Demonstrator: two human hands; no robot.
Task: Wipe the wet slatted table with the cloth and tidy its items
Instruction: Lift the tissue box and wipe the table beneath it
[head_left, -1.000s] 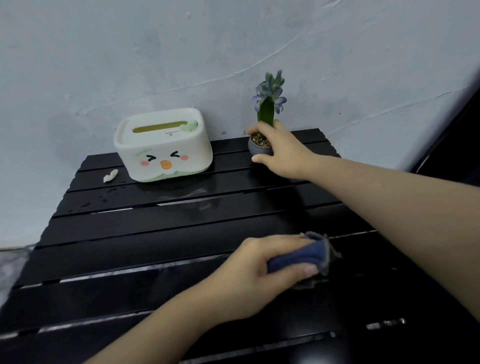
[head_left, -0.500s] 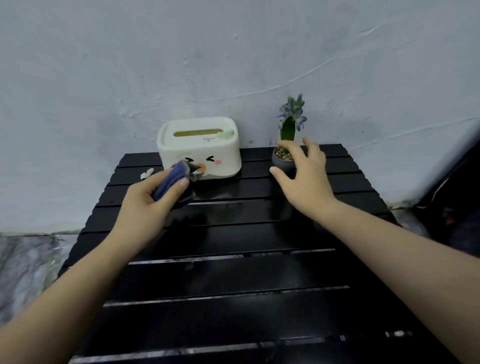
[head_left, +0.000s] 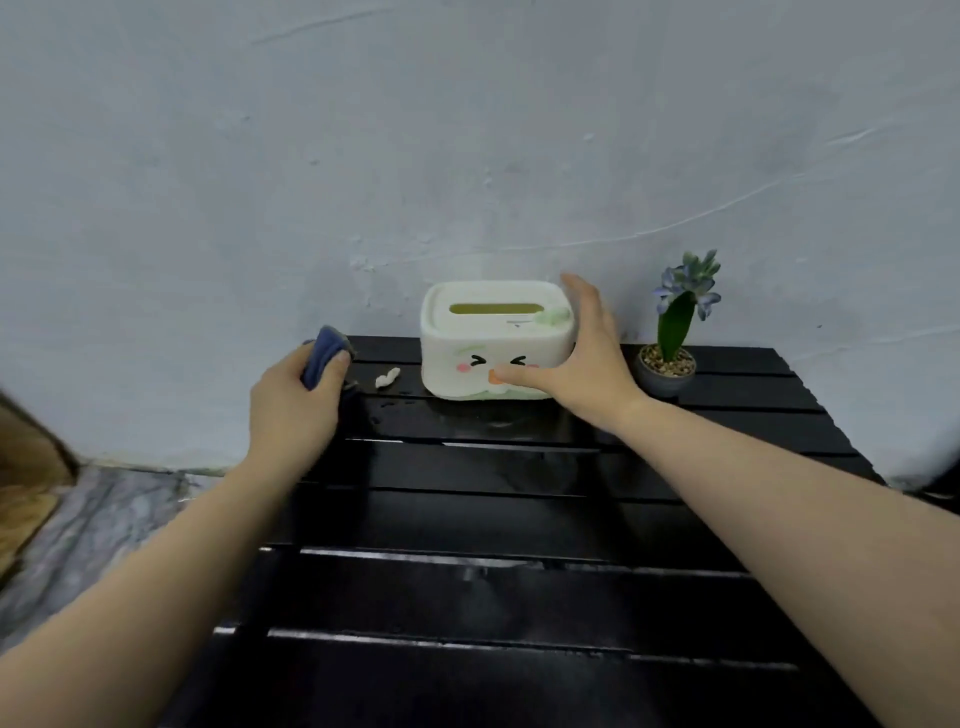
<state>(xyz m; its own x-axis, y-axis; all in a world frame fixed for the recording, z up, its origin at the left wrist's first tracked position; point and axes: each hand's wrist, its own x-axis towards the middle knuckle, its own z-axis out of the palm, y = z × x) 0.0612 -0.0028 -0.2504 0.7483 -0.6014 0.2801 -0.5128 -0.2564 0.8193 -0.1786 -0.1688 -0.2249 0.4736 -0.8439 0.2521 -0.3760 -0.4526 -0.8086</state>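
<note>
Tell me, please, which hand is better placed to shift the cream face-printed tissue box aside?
The right hand: it already spans the cream tissue box's right end. The left hand is busy gripping the blue cloth.

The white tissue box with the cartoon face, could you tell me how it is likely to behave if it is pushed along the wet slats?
The white plastic tissue box looks hollow and probably light. Its broad, low base makes tipping unlikely. The black slatted table glistens wet in front of it, so it may slide readily.
</note>
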